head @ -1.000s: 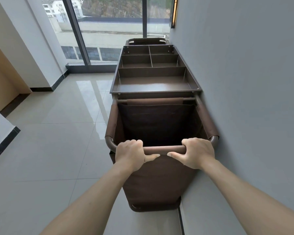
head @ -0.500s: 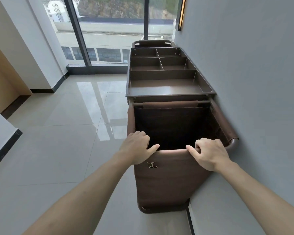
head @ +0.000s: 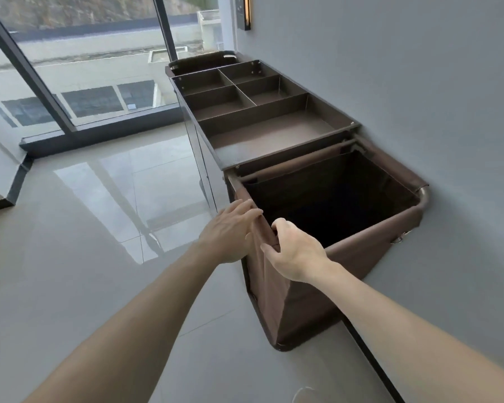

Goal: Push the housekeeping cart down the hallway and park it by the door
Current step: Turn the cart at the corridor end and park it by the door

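The brown housekeeping cart (head: 274, 132) stands lengthwise against the grey wall on the right. Its top tray is divided into several empty compartments. The open brown laundry bag (head: 346, 257) hangs at the near end. My right hand (head: 294, 251) is curled over the fabric-covered handle rail (head: 376, 228) at the bag's near-left corner, thumb on the outside. Just left of it, my left hand (head: 230, 231) rests on the same corner with its fingers stretched out, not wrapped around the rail.
The grey wall (head: 419, 82) touches the cart's right side, with a black baseboard (head: 370, 353) below. A floor-to-ceiling window (head: 85, 68) closes the far end. Glossy tiled floor (head: 85, 228) spreads out to the left. A wall light (head: 246, 13) hangs beyond the cart.
Both hands slid left along the handle rail to its near-left corner. My left hand loosened from a grip to flat fingers. The view swung so the cart now lies diagonally.
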The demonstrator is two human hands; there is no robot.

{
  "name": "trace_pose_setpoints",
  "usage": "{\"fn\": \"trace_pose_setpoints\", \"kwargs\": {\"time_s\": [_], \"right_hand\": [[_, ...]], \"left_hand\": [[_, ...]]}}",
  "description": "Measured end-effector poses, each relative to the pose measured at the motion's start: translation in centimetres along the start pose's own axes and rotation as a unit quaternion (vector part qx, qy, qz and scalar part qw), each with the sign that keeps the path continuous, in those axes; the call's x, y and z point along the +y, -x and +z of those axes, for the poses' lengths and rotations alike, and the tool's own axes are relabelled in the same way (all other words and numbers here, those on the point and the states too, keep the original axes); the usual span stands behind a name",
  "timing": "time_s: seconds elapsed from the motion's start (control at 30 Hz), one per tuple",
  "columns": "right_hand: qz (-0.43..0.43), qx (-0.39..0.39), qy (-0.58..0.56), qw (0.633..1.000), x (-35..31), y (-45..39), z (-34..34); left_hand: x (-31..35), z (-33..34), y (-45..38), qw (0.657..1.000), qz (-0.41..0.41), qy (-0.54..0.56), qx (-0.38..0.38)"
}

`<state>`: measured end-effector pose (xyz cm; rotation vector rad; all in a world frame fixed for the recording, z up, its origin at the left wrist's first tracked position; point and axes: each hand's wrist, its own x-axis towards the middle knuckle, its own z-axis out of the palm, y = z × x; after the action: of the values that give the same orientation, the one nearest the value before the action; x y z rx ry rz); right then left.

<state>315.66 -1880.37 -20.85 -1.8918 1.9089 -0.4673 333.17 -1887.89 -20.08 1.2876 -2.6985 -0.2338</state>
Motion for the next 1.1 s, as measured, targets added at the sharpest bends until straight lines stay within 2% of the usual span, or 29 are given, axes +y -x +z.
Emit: {"fn": "trace_pose_setpoints", "kwargs": {"time_s": [0.07, 0.23, 0.4, 0.53, 0.6, 0.7, 0.9, 1.1], "right_hand": [[0.029, 0.014, -0.018, 0.999, 0.0, -0.7, -0.2], [0.071, 0.063, -0.046, 0.994, 0.3, -4.6, -1.2], [0.062, 0.108, -0.153, 0.980, -3.8, -13.4, 0.0], [0.072, 0.181, -0.168, 0.966, -7.8, -18.4, 2.1], [0.083, 0.208, -0.140, 0.964, -8.5, -19.2, 3.2], [0.087, 0.204, -0.091, 0.971, -8.2, -19.3, 4.2], [0.126, 0.193, -0.068, 0.971, -8.6, -19.6, 3.8], [0.178, 0.277, -0.026, 0.944, -11.0, -21.0, 2.9]], "left_hand": [[-0.7, 0.2, -1.2, 1.000, 0.012, 0.017, -0.009], [-3.4, -1.3, -4.6, 0.997, 0.066, 0.024, 0.030], [-9.1, -3.1, -7.2, 0.995, 0.036, 0.063, 0.074], [-14.5, -4.4, -9.5, 0.998, 0.027, 0.044, 0.040], [-16.9, -4.6, -10.6, 0.999, 0.029, 0.019, 0.018], [-19.3, -4.0, -11.9, 0.998, 0.060, 0.013, -0.004], [-22.2, -4.1, -16.0, 0.988, 0.150, -0.016, 0.006], [-26.5, -5.1, -22.5, 0.965, 0.248, -0.055, -0.065]]}}
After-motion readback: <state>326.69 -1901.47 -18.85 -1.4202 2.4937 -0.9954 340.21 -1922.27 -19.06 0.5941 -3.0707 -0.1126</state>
